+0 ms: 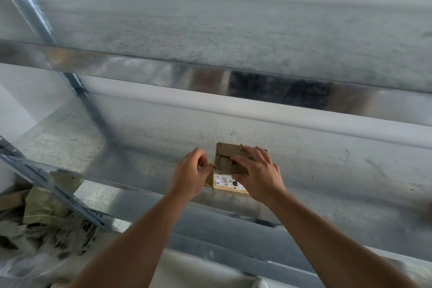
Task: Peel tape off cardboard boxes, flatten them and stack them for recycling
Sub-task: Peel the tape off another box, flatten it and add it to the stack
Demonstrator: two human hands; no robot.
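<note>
The box (230, 159) is pressed onto the shelf (327, 166) by the right hand (259, 175), fingers spread. At its 9 o'clock, tape (214, 166) is pinched by the left hand (190, 173).

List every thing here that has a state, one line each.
Box: lying on the shelf, top torn, label on.
Tape: partly peeled at the box's left edge.
Left hand: pinches the tape.
Right hand: presses on the box.
Scraps: heaped at lower left.
</note>
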